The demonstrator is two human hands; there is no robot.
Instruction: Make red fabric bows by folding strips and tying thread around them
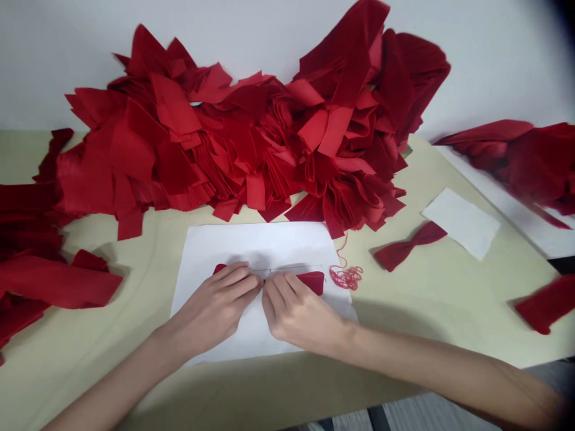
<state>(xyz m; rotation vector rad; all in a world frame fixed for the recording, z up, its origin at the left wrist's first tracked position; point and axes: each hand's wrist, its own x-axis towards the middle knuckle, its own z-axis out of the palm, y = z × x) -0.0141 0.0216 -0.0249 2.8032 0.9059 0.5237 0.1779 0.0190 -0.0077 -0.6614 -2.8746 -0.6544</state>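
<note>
My left hand (215, 305) and my right hand (296, 311) meet at the middle of a folded red felt strip (311, 282), and their fingers cover its centre. Only its two ends show, one on each side of my fingers. The strip lies on a white paper sheet (251, 242), with a thin drawn line visible beneath and beyond it. A loose tangle of red thread (345, 277) sits just past the paper's right edge, close to my right hand.
A large heap of cut red felt pieces (224, 143) covers the back of the pale table (395, 317). More red pieces (45, 281) lie at the left. To the right are a finished red bow (406, 246), a small white sheet (460, 222), and another red pile (507, 155).
</note>
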